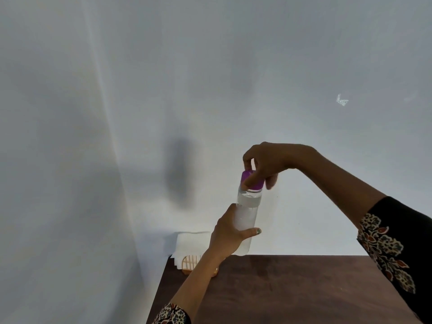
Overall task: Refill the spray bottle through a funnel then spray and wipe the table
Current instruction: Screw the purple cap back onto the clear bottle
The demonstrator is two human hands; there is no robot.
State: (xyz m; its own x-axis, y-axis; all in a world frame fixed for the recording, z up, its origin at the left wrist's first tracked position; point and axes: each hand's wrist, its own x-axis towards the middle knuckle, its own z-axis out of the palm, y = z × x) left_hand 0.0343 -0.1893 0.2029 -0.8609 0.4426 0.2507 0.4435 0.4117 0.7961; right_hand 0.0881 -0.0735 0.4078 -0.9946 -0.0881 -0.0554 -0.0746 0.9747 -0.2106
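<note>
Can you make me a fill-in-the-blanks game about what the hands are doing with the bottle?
1. The cap on the bottle is coloured ____.
2. The ____ hand wraps around the bottle's body, while the other hand pinches the cap.
3. The table under the bottle is dark ____.
4. The white paper lies at the table's far ____ corner.

Missing words: purple; left; brown; left
</note>
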